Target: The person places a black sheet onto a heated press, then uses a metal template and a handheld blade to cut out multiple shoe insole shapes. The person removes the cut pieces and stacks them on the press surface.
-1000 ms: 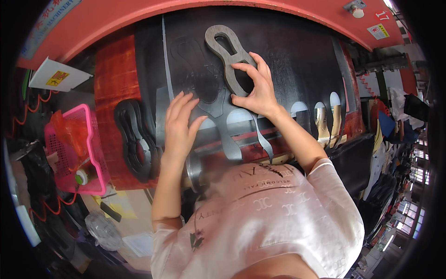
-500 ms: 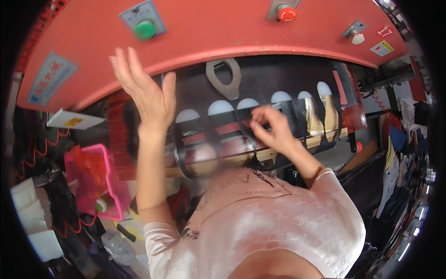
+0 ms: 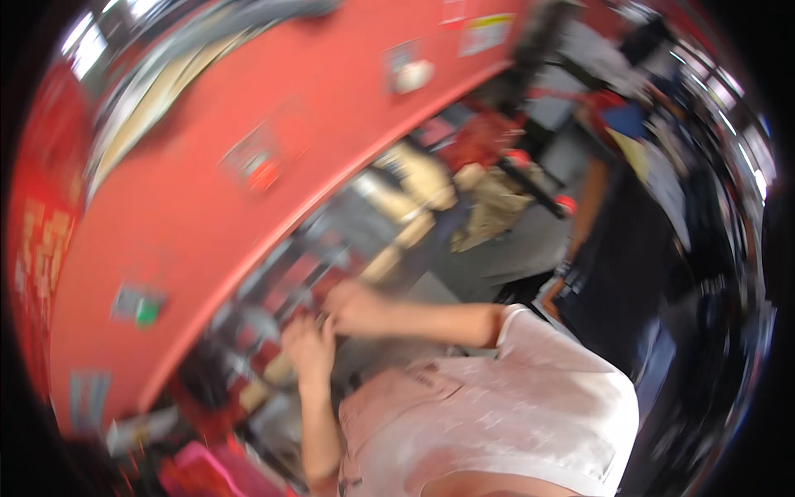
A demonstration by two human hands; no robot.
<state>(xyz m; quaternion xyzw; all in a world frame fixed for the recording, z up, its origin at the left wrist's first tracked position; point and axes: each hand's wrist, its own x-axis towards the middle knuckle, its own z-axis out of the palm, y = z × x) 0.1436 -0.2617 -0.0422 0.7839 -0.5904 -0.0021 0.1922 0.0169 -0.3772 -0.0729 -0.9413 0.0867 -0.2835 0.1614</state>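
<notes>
My left hand (image 3: 310,348) and my right hand (image 3: 356,306) are close together at the front edge of the red machine's bed. Motion blur smears the fingers of both. Whatever may be between them does not show clearly. Under and beyond them lie blurred dark strips with pale ends (image 3: 252,327), partly in the machine's shadow. Gold-coloured pieces (image 3: 383,199) lie farther along the bed, to the right of my hands.
The red machine front (image 3: 199,224) slants across the view, with a green button (image 3: 146,311), a red button (image 3: 263,174) and a whitish knob (image 3: 413,76). A pink basket (image 3: 207,470) stands at lower left. Dark material (image 3: 629,240) hangs at the right.
The view has swung to the right and blurred. My left hand, raised and spread before the machine front, has come down beside my right hand at the bed's edge.
</notes>
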